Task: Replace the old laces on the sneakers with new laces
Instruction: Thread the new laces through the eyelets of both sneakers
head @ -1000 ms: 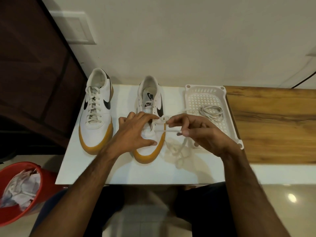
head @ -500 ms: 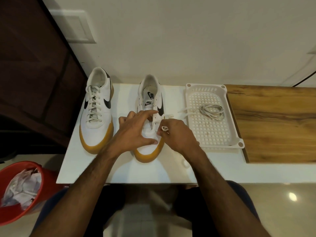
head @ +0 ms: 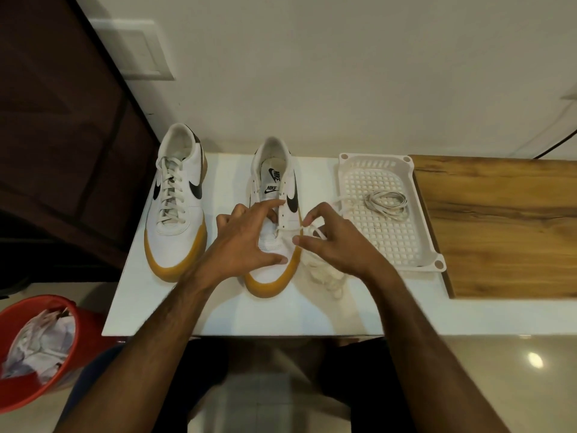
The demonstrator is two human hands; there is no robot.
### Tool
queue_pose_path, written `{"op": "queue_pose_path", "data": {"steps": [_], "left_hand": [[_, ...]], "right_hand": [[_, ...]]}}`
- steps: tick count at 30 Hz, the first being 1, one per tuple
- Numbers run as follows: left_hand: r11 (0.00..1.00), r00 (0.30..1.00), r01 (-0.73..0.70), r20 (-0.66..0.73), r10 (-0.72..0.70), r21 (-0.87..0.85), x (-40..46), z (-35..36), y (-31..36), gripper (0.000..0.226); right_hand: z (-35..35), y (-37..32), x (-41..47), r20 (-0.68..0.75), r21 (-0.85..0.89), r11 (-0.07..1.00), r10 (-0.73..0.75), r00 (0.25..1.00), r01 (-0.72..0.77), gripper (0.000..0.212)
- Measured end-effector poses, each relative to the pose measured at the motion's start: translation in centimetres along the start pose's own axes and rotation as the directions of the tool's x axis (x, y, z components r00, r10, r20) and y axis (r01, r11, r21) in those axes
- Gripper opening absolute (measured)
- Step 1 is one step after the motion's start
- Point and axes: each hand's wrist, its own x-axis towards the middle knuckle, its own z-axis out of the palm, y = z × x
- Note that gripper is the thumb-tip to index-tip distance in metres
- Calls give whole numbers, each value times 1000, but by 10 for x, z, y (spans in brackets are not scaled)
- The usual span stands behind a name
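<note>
Two white sneakers with tan soles stand on the white table (head: 175, 310). The left sneaker (head: 178, 207) is fully laced. The right sneaker (head: 274, 189) has almost bare eyelets, with one white lace (head: 288, 228) crossing its lowest holes. My left hand (head: 246, 242) rests on this shoe's toe and tongue, fingers spread, holding it steady. Just right of the shoe, my right hand (head: 334, 242) pinches the lace between thumb and fingers. Loose lace (head: 324, 273) lies piled under my right wrist. One end trails toward the tray.
A white perforated tray (head: 421, 245) at the right holds a coiled bundle of laces (head: 387, 204). A wooden board (head: 505, 226) lies beyond it. A red bucket (head: 40, 348) with crumpled paper stands on the floor at the lower left. A dark door is at the left.
My right hand went in to the shoe's eyelets half a second ago and has now drawn back right, pulling the lace through. My left hand has stayed on the shoe.
</note>
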Motion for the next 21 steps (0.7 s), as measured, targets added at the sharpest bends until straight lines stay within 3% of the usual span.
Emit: {"op": "queue_pose_path", "data": {"steps": [3, 7, 13, 15, 17, 19, 21], "left_hand": [[1000, 1000, -3, -7, 3, -9, 0, 1, -1, 100], [1000, 1000, 5, -4, -5, -6, 1, 2, -2, 101], [1000, 1000, 13, -4, -13, -12, 0, 2, -2, 101], [1000, 1000, 3, -10, -4, -15, -1, 1, -1, 101], [1000, 1000, 1, -5, -1, -9, -2, 0, 0, 103], [1000, 1000, 7, -1, -7, 1, -1, -1, 0, 103], [1000, 1000, 18, 4, -18, 2, -1, -2, 0, 104]], "right_hand": [[14, -8, 5, 27, -178, 984, -14, 1000, 18, 28], [29, -12, 10, -79, -365, 930, 9, 997, -38, 17], [35, -3, 17, -126, -364, 931, -55, 991, 5, 15], [29, -5, 18, -35, -160, 985, -77, 996, 70, 18], [14, -9, 14, 80, 268, 953, -171, 982, 144, 13], [-7, -11, 9, 50, 653, 731, -303, 952, 198, 12], [-26, -10, 0, 3, 886, 430, -375, 927, 172, 5]]}}
